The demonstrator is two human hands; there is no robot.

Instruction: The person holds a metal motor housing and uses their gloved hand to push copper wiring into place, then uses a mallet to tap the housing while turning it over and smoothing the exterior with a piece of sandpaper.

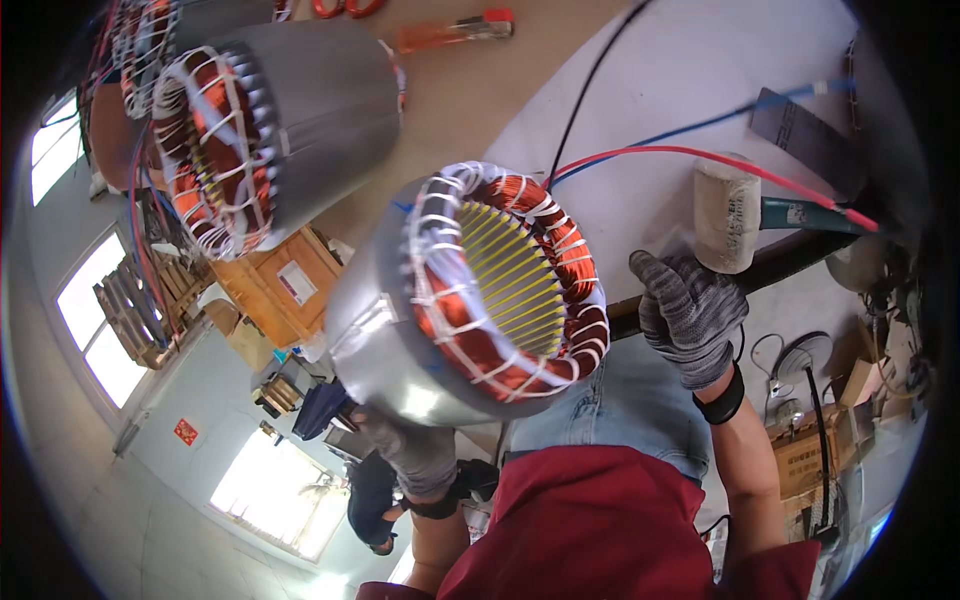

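Observation:
A motor stator (380,330) with a silver metal shell sits tilted at the table's near edge. White cord laces its copper windings (578,255), and yellow strips line its bore. My left hand (410,455), in a grey glove, holds the shell's lower left side; its fingertips are partly hidden and blurred. To the right of the stator, my gloved right hand (690,315) is open and empty at the table edge, fingers slightly bent. Just beyond it lies a mallet with a pale head (727,212) and a green handle. Red, blue and black leads run from the stator's far side.
A second laced stator (320,95) lies at the far left, with part of another behind it. An orange-handled tool (455,30) lies at the back. A dark flat plate (805,140) is at the far right. Beyond the table are wooden crates (280,285) and another person (370,505).

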